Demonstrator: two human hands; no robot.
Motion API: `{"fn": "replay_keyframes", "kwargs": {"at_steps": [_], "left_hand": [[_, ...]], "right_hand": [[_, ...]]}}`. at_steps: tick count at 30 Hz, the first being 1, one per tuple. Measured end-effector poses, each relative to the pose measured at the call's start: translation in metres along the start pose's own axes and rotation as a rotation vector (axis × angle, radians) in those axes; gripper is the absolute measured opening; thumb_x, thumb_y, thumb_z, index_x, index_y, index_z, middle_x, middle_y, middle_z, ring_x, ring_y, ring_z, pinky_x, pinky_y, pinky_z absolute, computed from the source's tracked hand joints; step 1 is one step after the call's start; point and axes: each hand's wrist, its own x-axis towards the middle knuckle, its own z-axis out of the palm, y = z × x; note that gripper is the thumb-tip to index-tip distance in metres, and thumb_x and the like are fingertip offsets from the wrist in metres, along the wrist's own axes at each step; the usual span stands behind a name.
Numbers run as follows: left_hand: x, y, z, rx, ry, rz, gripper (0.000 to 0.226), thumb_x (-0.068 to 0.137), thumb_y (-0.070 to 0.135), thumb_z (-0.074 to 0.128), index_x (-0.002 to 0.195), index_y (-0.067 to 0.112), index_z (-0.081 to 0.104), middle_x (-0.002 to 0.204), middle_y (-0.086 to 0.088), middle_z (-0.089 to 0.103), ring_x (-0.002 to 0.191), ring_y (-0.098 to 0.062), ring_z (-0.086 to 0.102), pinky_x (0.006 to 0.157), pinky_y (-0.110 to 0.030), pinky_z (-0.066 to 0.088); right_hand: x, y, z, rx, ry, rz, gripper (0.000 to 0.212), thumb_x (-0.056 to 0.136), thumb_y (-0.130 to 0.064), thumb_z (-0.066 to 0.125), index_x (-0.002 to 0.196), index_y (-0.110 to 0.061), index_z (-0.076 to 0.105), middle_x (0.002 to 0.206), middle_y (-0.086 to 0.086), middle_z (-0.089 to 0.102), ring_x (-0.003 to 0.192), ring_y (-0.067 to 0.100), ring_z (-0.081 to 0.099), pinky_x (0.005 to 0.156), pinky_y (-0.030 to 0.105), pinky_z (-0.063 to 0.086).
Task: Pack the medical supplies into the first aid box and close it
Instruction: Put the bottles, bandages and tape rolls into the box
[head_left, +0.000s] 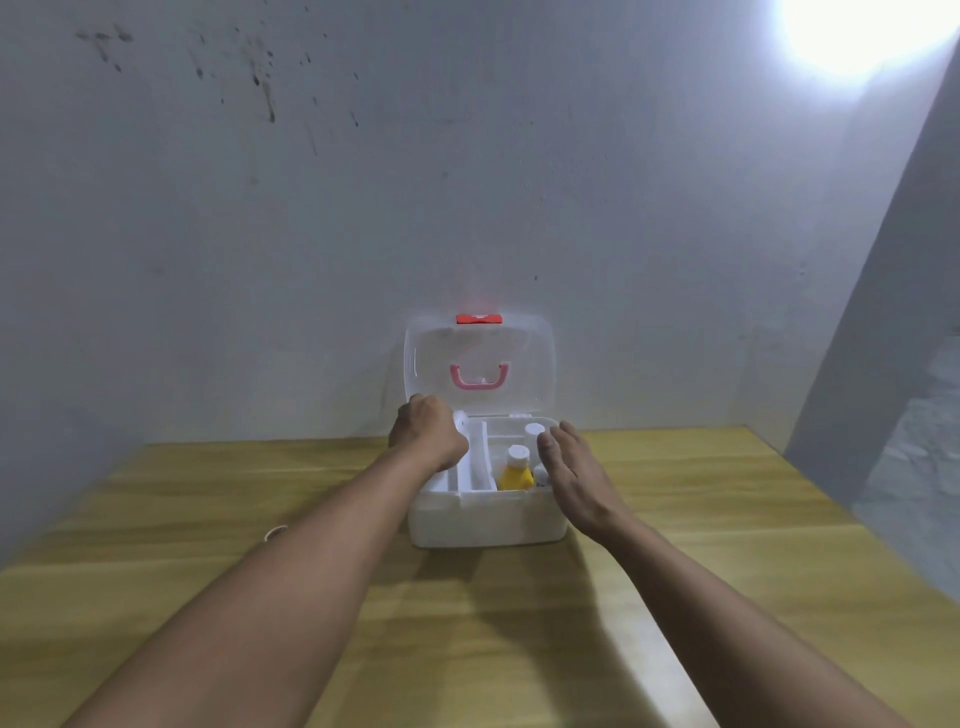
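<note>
A white first aid box (485, 519) stands open on the wooden table, against the wall. Its clear lid (524, 364) is upright, with a pink handle (479, 376) and a red latch (478, 318) at the top. Inside the white tray I see a yellow bottle (516, 475) with a white cap and a second white cap (534, 429) behind it. My left hand (428, 430) is curled over the box's back left corner, on something white that I cannot identify. My right hand (574, 475) hovers flat over the box's right side, fingers apart.
The wooden table (727, 519) reaches to a grey wall behind the box. A small pale ring-shaped object (275, 531) lies on the table left of my left forearm. A grey panel (883, 322) rises at the right. Bright light glares at the top right.
</note>
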Motion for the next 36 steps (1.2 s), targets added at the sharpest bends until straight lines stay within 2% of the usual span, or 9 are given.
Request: {"fn": "replay_keyframes", "kwargs": {"at_steps": [5,10,14,16,18,23,25,29,36], "left_hand": [[0.002,0.006,-0.006,-0.080,0.014,-0.032,0.016,0.079,0.012,0.062,0.075,-0.004,0.060,0.098,-0.025,0.064,0.089,-0.036,0.065,0.054,-0.029,0.041],[0.001,0.010,0.001,-0.229,-0.024,-0.056,0.038,0.082,0.042,0.067,0.073,0.005,0.059,0.074,-0.011,0.067,0.059,-0.025,0.069,0.056,-0.027,0.050],[-0.002,-0.005,0.003,-0.050,0.085,0.057,0.036,0.092,0.035,0.045,0.081,0.006,0.063,0.101,-0.018,0.068,0.081,-0.033,0.060,0.069,-0.033,0.045],[-0.005,-0.014,0.008,0.062,-0.050,0.145,0.044,0.095,0.039,0.038,0.120,0.008,0.058,0.136,-0.014,0.053,0.116,-0.033,0.052,0.092,-0.041,0.042],[-0.010,-0.020,0.014,0.214,-0.234,0.196,0.061,0.097,0.045,0.027,0.146,0.010,0.029,0.159,-0.009,0.020,0.145,-0.025,0.021,0.115,-0.046,0.018],[-0.014,-0.027,0.016,0.150,-0.229,0.215,0.065,0.098,0.049,0.020,0.151,0.014,0.010,0.162,-0.003,0.000,0.149,-0.017,-0.001,0.118,-0.050,-0.002],[-0.015,-0.035,0.007,0.037,-0.115,0.208,0.061,0.099,0.045,0.027,0.150,0.015,0.018,0.161,-0.002,0.008,0.148,-0.019,0.007,0.118,-0.049,0.001],[-0.019,-0.075,-0.022,-0.074,0.072,0.073,0.041,0.088,0.023,0.052,0.126,0.009,0.058,0.137,-0.012,0.055,0.123,-0.029,0.052,0.103,-0.037,0.041],[-0.045,-0.156,-0.042,-0.004,-0.309,-0.230,0.076,0.071,0.029,0.081,0.138,0.015,0.047,0.128,-0.014,0.062,0.108,-0.028,0.063,0.088,-0.029,0.048]], "right_hand": [[0.000,-0.001,0.001,-0.019,-0.002,-0.003,0.088,0.083,-0.072,0.014,0.147,-0.015,0.034,0.160,0.003,0.022,0.147,0.013,0.011,0.119,0.038,0.016],[-0.001,-0.001,-0.001,-0.003,-0.010,-0.008,0.082,0.084,-0.073,0.015,0.141,-0.020,0.043,0.158,0.001,0.025,0.147,0.012,0.011,0.118,0.043,0.019],[-0.001,-0.002,-0.001,-0.007,-0.010,-0.003,0.082,0.085,-0.072,0.015,0.140,-0.019,0.044,0.158,0.002,0.025,0.147,0.012,0.012,0.117,0.042,0.020],[-0.001,-0.002,-0.001,-0.008,-0.005,-0.003,0.082,0.085,-0.072,0.015,0.140,-0.019,0.044,0.158,0.002,0.026,0.147,0.012,0.013,0.117,0.041,0.020],[-0.001,-0.002,0.000,-0.012,0.001,-0.001,0.084,0.084,-0.073,0.015,0.141,-0.018,0.042,0.158,0.002,0.026,0.146,0.013,0.015,0.117,0.041,0.020],[-0.002,-0.003,0.000,-0.017,-0.003,0.002,0.083,0.085,-0.071,0.015,0.144,-0.018,0.040,0.159,0.002,0.025,0.146,0.014,0.015,0.116,0.038,0.019],[-0.003,-0.004,0.000,-0.015,-0.008,0.004,0.083,0.085,-0.071,0.015,0.144,-0.018,0.039,0.159,0.002,0.023,0.147,0.013,0.013,0.116,0.037,0.017],[-0.004,-0.008,0.000,-0.008,-0.003,-0.012,0.079,0.087,-0.067,0.017,0.142,-0.016,0.041,0.158,0.005,0.027,0.147,0.011,0.011,0.114,0.032,0.015],[-0.005,-0.011,-0.002,-0.006,0.016,-0.011,0.060,0.098,-0.052,0.023,0.139,-0.013,0.046,0.155,0.008,0.031,0.147,0.013,0.013,0.105,0.022,0.012]]}}
